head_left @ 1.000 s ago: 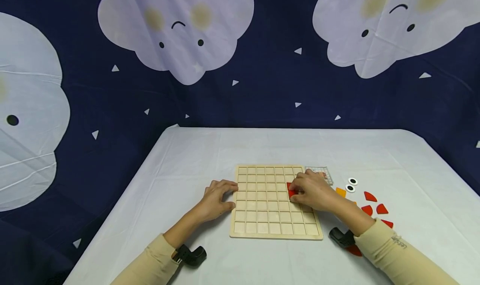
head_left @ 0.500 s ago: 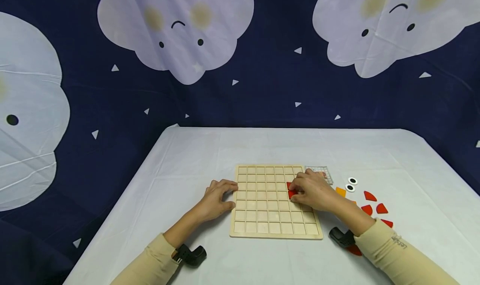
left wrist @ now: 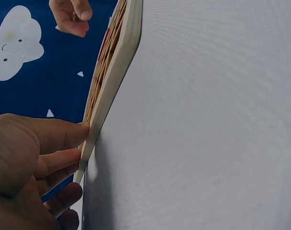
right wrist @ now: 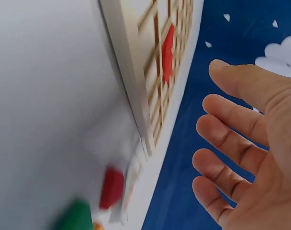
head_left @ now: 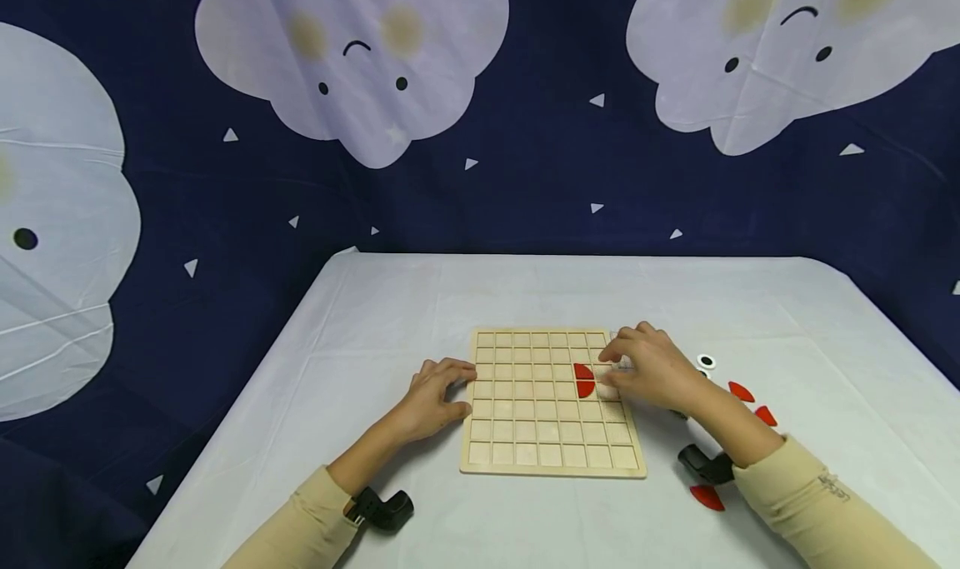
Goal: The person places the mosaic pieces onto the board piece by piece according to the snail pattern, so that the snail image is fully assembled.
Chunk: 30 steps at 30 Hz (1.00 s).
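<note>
A pale wooden grid board [head_left: 525, 432] lies on the white table. Two red quarter-circle pieces [head_left: 585, 390] sit in adjoining cells on its right side, forming a half disc. At the board's left edge rests my left hand [head_left: 427, 402], its thumb and fingers touching the rim; the left wrist view shows the same hand [left wrist: 35, 163] against the board's side. My right hand [head_left: 656, 373] hovers over the right edge, apart from the red pieces. Its fingers are relaxed and nothing is between them, as the right wrist view of this hand [right wrist: 251, 139] confirms.
Right of the board lie white eye discs [head_left: 706, 361] and more red quarter pieces [head_left: 741, 391], partly hidden by my right arm. Another red piece [head_left: 707, 497] lies nearer me. A green piece [right wrist: 76, 218] shows blurred in the right wrist view. A dark blue cloud-print cloth [head_left: 420, 211] hangs behind.
My right hand has let go of the red quarter pieces and moved up and to the right, uncovering them on the board. My left hand has stayed in place.
</note>
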Motion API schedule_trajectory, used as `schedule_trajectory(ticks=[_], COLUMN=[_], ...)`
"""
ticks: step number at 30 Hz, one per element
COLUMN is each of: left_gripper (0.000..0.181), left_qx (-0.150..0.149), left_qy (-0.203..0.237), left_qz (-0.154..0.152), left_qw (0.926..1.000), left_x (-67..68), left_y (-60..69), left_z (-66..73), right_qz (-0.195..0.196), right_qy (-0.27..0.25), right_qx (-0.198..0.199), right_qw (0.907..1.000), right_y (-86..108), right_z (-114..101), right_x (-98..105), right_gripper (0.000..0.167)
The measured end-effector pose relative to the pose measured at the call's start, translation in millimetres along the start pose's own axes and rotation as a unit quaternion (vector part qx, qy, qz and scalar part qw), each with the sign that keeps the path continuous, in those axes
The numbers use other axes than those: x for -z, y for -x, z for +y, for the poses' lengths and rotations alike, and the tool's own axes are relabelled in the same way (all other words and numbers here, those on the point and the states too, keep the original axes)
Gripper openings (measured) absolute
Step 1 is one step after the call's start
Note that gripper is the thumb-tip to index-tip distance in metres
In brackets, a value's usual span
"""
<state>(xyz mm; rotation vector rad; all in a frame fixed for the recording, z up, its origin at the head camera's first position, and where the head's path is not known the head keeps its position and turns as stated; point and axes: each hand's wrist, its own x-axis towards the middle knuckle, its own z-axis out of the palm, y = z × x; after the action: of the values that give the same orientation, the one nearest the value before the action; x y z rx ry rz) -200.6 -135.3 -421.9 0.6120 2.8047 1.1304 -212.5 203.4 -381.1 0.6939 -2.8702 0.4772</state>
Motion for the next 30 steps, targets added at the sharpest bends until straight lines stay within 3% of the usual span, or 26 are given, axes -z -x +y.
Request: schedule_trajectory(ticks=[11,20,30], left_gripper=[0.044,0.043,0.043], left_qx=[0.001,-0.001,-0.001], left_qy=[-0.002,0.001,-0.003], left_qz=[0.000,0.000,0.002], left_qw=[1.0000,1.0000,1.0000], left_x=[0.2,0.3,-0.6], left_y=[0.2,0.5,-0.1], left_z=[0.4,-0.1,-0.7], right_qz=[0.004,-0.014,-0.019], right_qy=[0.000,0.019,0.038], right_qx=[-0.052,-0.099,-0.108], right_qw=[0.9986,0.9948,0.9932], right_y=[23.1,38.9,48.2], right_z=[37,63,75], right_x=[23,18,11], right_gripper=[0.026,0.027,0.025])
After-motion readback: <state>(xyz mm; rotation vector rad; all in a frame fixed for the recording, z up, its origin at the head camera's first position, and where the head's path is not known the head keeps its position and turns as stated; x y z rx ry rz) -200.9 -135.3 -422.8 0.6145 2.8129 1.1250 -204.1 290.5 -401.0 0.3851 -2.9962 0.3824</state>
